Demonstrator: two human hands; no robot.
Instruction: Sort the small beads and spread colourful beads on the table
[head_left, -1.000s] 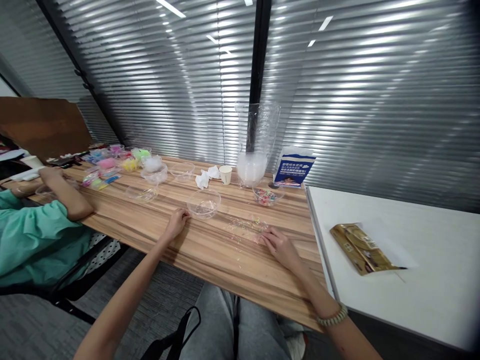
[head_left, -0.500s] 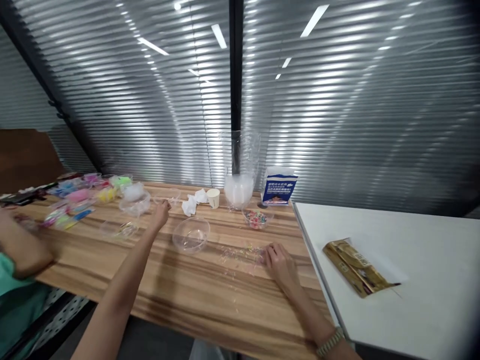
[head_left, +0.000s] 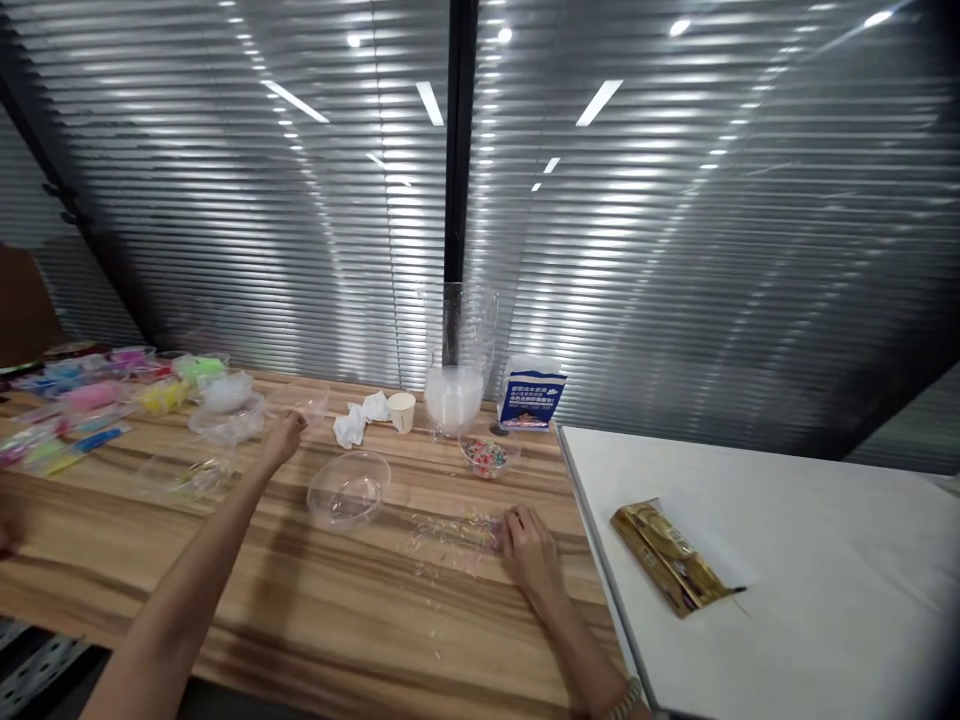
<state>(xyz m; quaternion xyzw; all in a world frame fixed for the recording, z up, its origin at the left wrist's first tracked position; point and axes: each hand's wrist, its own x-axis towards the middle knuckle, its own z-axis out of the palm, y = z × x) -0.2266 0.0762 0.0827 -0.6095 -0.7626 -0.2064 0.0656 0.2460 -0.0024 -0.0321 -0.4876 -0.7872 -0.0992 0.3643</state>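
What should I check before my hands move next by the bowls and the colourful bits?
1. The clear bowl is empty, opening up: ok.
2. The right hand rests at the edge of the loose colourful bits: ok.
3. Bits kept together: not ok, some lie scattered on the wooden table.
4. The left hand holds something: cannot tell.
5. The small bowl of bits stands upright, apart from both hands: ok.
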